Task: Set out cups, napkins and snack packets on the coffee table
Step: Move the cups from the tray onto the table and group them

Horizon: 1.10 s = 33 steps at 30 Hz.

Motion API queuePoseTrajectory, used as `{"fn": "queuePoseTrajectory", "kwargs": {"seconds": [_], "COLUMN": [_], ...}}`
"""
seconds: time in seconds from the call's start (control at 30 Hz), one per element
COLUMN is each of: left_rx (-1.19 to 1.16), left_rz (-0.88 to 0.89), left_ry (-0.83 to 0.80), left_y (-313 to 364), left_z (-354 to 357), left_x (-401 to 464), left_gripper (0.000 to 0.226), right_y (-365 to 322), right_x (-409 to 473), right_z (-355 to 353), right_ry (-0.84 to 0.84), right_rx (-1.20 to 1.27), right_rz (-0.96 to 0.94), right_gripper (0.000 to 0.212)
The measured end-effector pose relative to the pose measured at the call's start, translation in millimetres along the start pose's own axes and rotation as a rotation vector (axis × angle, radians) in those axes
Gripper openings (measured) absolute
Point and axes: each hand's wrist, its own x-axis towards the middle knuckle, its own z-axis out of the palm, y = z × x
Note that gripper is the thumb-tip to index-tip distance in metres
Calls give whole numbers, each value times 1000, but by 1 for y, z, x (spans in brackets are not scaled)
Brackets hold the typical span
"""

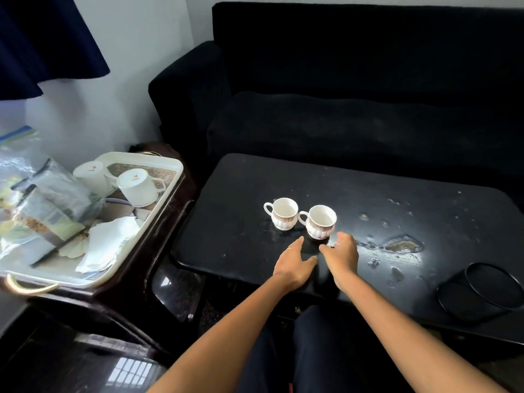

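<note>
left hand [295,262]: my forearm comes in from bottom centre, palm down low over the coffee table [226,222], fingers loosely spread, thumb splayed right. Holding nothing.
right hand [341,255]: forearm from bottom right, hand just right of the left one, fingers loosely curled and apart, thumb pointing left toward the other thumb. Nothing pinched that I can see.
gap between hands: thumbs near each other, can't tell if they touch.
right cup [321,221]: upright, mouth open, handle to the left, centre of frame. Sits just above my right fingertips; contact unclear, looks a hair apart.
left cup [283,213]: upright, handle left, just beside the right cup, its body almost touching that cup's handle. Clear of the left hand's fingers, up and slightly left of them.
tray [167,163]: white, left of frame, on a dark side table [158,231].
tray cups: two white cups [139,187] upside down at the tray's far end.
napkins [107,242]: white stack, near edge of tray, well apart from both hands.
snack packets [54,199]: clear and printed bags piled on the tray's left side.
black rings [482,293]: lower right corner of the coffee table.
sofa [354,95]: dark, behind the table, top of frame.
tabletop: worn patch right of the right hand.
</note>
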Motion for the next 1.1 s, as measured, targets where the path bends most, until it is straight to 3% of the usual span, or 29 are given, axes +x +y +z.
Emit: {"fn": "queuePoseTrajectory", "kwargs": {"seconds": [0.37, 0.7, 0.9, 1.1], "left_rx": [93, 85, 11, 141], "left_rz": [-2, 93, 56, -33], "left_ry": [106, 518, 759, 792], "left_y": [-7, -6, -29, -56], "left_z": [-56, -182, -222, -234], "left_x": [-48, -79, -93, -90], "left_gripper": [67, 63, 63, 66], "right_y": [-39, -137, -190, -222], "right_x": [-63, -99, -116, -127], "right_z": [13, 51, 92, 136], "right_ry": [-208, -364, -458, -547], "right_rx": [-50, -26, -116, -245], "right_rz": [-58, -386, -585, -746], "right_gripper": [49, 35, 32, 34]}}
